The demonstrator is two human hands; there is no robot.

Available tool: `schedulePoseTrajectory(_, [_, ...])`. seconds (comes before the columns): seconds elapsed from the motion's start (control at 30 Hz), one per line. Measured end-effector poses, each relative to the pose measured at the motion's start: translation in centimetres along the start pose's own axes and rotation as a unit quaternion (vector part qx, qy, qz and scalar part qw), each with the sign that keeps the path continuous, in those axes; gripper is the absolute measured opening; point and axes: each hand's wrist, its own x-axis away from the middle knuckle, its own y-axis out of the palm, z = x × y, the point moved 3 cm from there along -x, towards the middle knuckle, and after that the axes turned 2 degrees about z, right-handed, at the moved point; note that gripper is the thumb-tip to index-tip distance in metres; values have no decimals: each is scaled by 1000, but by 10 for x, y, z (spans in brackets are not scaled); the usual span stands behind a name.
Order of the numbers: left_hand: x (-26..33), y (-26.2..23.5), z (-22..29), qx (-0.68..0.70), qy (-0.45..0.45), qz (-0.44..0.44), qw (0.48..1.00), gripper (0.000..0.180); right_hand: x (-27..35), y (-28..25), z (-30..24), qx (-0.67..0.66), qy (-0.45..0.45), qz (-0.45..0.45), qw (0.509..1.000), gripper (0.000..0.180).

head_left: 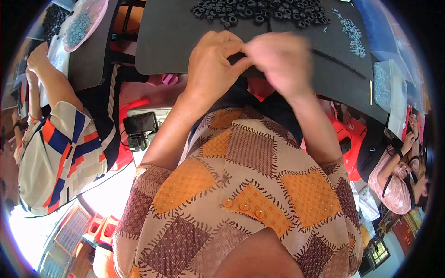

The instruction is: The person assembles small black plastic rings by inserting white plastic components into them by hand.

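At the near edge of a dark work mat (176, 41), just above the person's patterned orange-and-brown blouse (241, 185), the two bare hands meet fingertip to fingertip. The left hand (214, 62) is curled, thumb and forefinger drawn narrow and pinched on a small black part (238, 56) that shows only as a dark sliver between the fingers; its exact shape cannot be told. The right hand (280, 60) is blurred, its fingers bent down toward the same spot and touching the left hand's fingertips, so whether it grips the part too or only presses against it cannot be told. The part sits between both hands, over the mat's near edge and well apart from the heap of black rubber rings (264, 11) lying along the mat's far side. To the right of that heap is a scatter of small grey metal pieces (353, 37), and further right a clear plastic tray (384, 85) holding more of them. A thin black strip (336, 60) lies slantwise on the mat near the right hand. On the far left another person in a striped shirt (60, 153) works at a pink tray (85, 23) of grey pieces, and a third person in pink (394, 180) is at the right rim
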Motion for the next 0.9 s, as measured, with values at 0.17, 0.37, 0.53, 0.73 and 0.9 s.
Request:
schedulePoseTrajectory(0.17, [-8,4,1,-47,-11,7,999,17,-8,6,4,-194,68,-26,978,36])
schedulePoseTrajectory(0.37, [1,6,-6,-22,-5,10,1000,14,-20,-30,-53,-358,-67,-41,930,38])
schedulePoseTrajectory(0.53, [-3,5,0,-58,13,23,998,15,-5,4,-2,-63,10,-39,997,37])
schedulePoseTrajectory(0.73, [-2,8,1,-70,-4,1,998,16,-8,5,20,-248,36,4,968,40])
schedulePoseTrajectory(0.9, [-3,9,0,-77,7,10,997,17,-5,7,27,-248,28,21,968,39])
